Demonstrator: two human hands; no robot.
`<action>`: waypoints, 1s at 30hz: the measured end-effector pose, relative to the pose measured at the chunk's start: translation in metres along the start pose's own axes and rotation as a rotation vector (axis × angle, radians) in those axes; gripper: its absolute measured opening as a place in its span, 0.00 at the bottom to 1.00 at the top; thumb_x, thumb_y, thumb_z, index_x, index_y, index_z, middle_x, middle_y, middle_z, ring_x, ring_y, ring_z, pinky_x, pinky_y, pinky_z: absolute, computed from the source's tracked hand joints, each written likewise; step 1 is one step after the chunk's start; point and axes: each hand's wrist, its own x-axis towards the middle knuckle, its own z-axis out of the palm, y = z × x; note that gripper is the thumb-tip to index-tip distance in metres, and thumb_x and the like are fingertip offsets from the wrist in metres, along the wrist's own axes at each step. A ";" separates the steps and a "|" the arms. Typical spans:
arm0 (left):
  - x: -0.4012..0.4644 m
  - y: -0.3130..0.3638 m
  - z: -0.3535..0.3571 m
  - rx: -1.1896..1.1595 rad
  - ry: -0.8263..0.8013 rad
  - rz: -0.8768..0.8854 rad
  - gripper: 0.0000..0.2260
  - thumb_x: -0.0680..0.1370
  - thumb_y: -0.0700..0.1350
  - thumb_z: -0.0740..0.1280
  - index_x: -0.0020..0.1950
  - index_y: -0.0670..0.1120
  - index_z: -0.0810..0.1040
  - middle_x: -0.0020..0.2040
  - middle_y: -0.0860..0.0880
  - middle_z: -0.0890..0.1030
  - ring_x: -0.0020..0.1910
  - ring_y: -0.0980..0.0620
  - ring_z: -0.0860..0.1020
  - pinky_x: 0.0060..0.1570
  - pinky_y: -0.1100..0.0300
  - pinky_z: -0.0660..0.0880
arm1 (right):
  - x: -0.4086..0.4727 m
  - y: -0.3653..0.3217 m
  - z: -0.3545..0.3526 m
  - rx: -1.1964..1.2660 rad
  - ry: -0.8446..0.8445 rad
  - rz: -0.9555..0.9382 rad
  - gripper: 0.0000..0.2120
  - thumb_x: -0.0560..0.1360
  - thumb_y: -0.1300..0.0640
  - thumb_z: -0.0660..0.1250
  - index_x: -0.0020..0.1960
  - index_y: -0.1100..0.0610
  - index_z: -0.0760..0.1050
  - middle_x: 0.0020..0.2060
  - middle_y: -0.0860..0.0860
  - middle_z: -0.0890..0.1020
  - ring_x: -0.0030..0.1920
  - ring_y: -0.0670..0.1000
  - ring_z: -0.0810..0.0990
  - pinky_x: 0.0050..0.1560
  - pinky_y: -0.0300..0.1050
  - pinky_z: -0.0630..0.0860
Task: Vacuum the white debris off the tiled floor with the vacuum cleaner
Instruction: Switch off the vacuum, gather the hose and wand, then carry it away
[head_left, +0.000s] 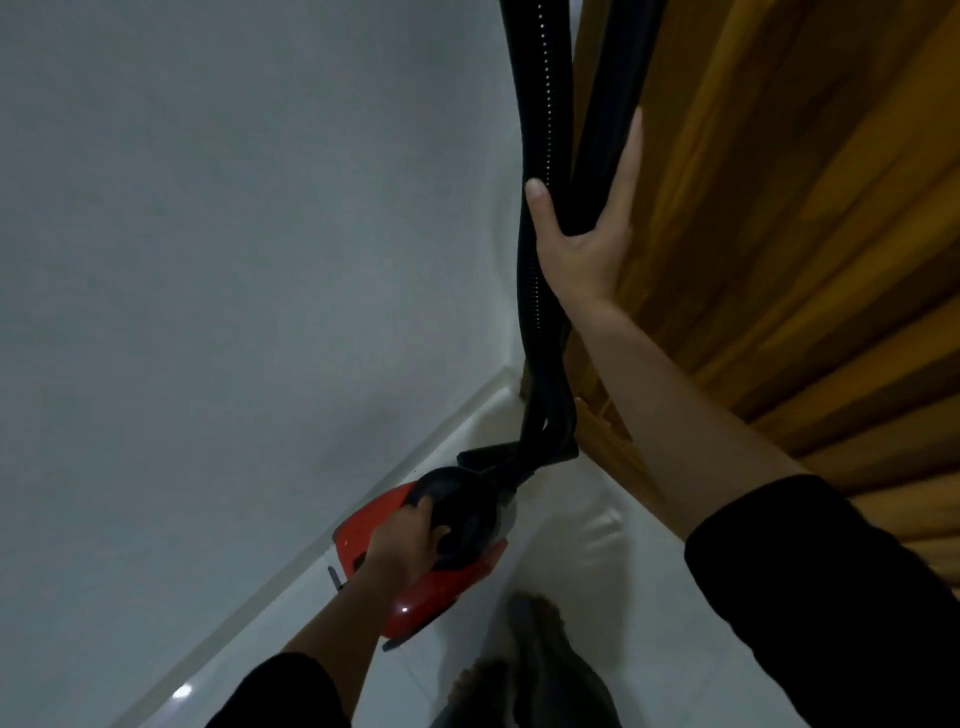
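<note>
I see that the person wears a black top with long sleeves. Both sleeves are pushed up, so the forearms are bare from about the elbow. The left hand (402, 545) and the right hand (587, 234) have no gloves, and I see no rings or watch. Near the bottom, a dark blurred foot (540, 654) is visible; its covering I cannot tell.

One red vacuum cleaner (415, 566). Two black hose lengths (540, 208) side by side. Two hands: left hand (402, 545), right hand (587, 234). One wooden door (779, 208). One tiled floor (597, 597).
</note>
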 end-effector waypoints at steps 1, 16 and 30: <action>0.020 -0.005 0.007 -0.007 0.001 -0.007 0.20 0.81 0.54 0.57 0.69 0.46 0.65 0.54 0.45 0.80 0.49 0.45 0.79 0.43 0.54 0.76 | 0.004 0.020 0.009 0.001 -0.002 -0.012 0.43 0.75 0.51 0.72 0.78 0.65 0.51 0.76 0.61 0.60 0.77 0.57 0.59 0.76 0.58 0.60; 0.188 -0.064 0.120 -0.030 -0.046 -0.083 0.18 0.81 0.52 0.57 0.67 0.44 0.68 0.53 0.45 0.80 0.45 0.49 0.78 0.38 0.63 0.66 | -0.012 0.236 0.103 -0.093 0.051 -0.078 0.38 0.72 0.62 0.75 0.72 0.76 0.58 0.71 0.70 0.66 0.69 0.39 0.58 0.70 0.27 0.53; 0.236 -0.089 0.146 -0.144 -0.013 -0.178 0.20 0.79 0.50 0.63 0.69 0.44 0.67 0.53 0.46 0.80 0.48 0.50 0.79 0.44 0.62 0.76 | -0.022 0.283 0.109 -0.174 0.018 -0.067 0.48 0.71 0.45 0.71 0.74 0.75 0.53 0.73 0.70 0.61 0.71 0.36 0.54 0.71 0.29 0.52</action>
